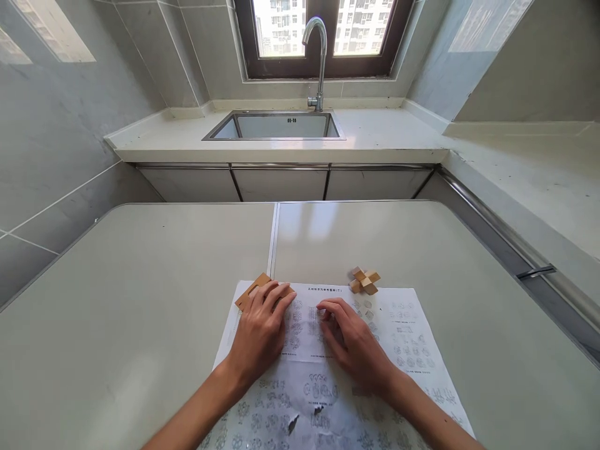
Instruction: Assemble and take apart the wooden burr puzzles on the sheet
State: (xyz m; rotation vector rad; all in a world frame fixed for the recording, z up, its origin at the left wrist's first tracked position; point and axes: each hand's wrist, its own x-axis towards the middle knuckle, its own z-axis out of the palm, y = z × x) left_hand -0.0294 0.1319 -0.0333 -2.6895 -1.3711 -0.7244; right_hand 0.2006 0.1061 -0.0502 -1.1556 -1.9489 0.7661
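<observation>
My left hand (262,325) lies over a flat light-brown wooden piece (253,292) with a slot in it, at the top left of a printed sheet (309,369). Its fingers are slightly apart and cover the piece's middle; a bit of wood shows at their right side. My right hand (354,340) is over the middle of the sheet, fingers loosely bent and a gap between them and the thumb, with nothing visible in it. Beyond it, at the sheet's top edge, sits a cross-shaped puzzle of interlocked wooden bars (364,280).
The sheet carries small line drawings and has two dark torn spots near the bottom. It lies on a pale glossy table (140,300) with a seam down the middle. Behind are a white counter (389,128), a sink (274,128), a tap (322,62) and a window.
</observation>
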